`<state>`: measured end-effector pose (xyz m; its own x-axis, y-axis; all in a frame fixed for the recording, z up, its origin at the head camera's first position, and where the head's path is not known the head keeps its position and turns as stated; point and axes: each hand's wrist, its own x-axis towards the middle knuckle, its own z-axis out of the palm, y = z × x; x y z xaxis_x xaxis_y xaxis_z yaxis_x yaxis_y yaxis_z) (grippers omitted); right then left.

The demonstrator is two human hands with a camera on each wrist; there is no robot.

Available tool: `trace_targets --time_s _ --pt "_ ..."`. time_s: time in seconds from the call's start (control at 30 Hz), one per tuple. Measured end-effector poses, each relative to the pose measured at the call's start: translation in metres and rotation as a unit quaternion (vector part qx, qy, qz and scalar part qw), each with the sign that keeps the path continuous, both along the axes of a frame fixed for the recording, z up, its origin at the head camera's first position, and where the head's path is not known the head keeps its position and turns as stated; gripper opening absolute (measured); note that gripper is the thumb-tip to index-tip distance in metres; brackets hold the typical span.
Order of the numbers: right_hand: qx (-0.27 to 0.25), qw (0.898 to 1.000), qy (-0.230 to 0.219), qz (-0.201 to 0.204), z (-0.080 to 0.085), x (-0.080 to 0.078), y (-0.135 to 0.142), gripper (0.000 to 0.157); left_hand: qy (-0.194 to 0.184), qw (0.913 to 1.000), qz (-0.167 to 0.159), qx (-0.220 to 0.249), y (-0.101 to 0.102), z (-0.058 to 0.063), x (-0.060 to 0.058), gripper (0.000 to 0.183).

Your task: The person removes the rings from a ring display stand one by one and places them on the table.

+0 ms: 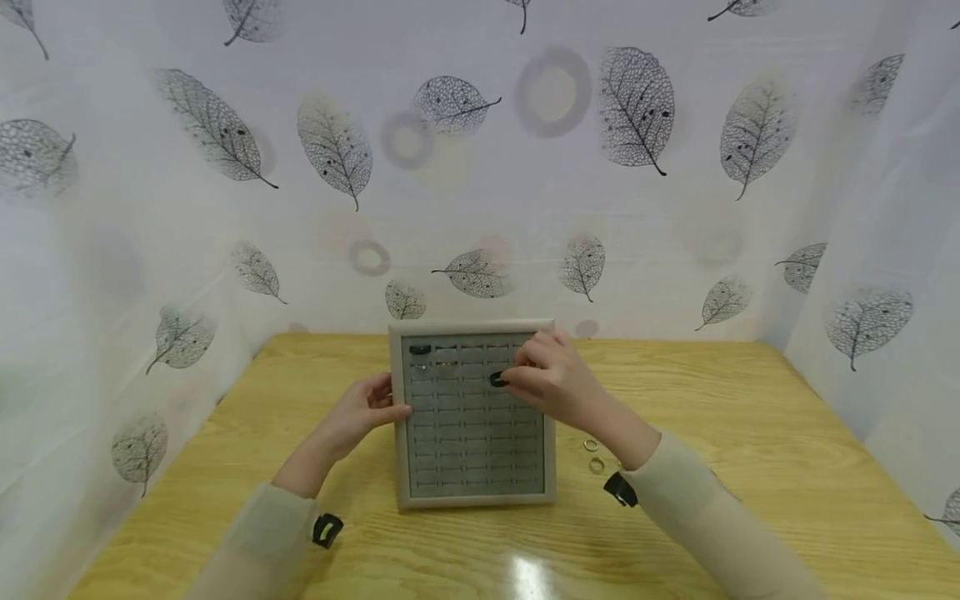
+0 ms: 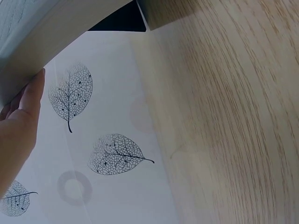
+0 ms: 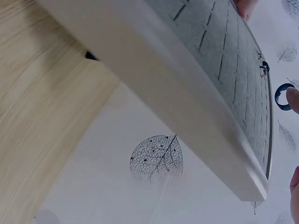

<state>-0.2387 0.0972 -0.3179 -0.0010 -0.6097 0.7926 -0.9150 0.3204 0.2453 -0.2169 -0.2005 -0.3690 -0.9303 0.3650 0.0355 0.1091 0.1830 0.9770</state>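
A ring display board [image 1: 399, 467] with a pale frame and grey slotted padding stands propped up on the table. My left hand [image 1: 358, 419] grips its left edge, thumb on the front and fingers behind. Between thumb and fingers my right hand [image 1: 558, 382] pinches a black ring [image 1: 497, 379] in front of the upper right slots. The right wrist view shows this ring [image 3: 278, 103] apart from the padding. Seated in the upper left slots are a dark ring [image 1: 420, 350], a silver ring [image 1: 422, 367] and a rose-gold-looking ring [image 1: 446, 363].
Loose metal rings lie right of the board, among them a silver one [image 1: 591, 446] and a gold-toned one [image 1: 596, 466]; my right forearm may hide others. The wooden table [image 1: 720, 400] is enclosed by a leaf-print curtain [image 1: 480, 200] at the back and sides.
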Motion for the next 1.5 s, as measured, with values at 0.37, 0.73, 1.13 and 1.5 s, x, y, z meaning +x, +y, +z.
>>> trace_targets --time_s 0.37,0.73,1.13,1.5 --pt "0.003 1.0 0.012 -0.015 -0.01 0.015 0.037 0.021 0.01 1.0 -0.001 -0.001 0.002 0.001 -0.002 0.063" --pt "-0.009 0.999 0.031 -0.031 -0.03 0.022 0.071 0.033 0.005 0.9999 -0.005 0.01 0.002 0.0 -0.001 0.063" --pt "0.06 0.996 -0.016 -0.069 -0.056 0.031 0.098 0.034 -0.001 1.0 0.005 0.006 -0.001 -0.002 0.0 0.064" --pt "0.117 0.989 -0.06 -0.07 -0.083 0.036 0.108 0.011 0.001 1.0 0.0 0.005 0.0 -0.002 0.0 0.064"
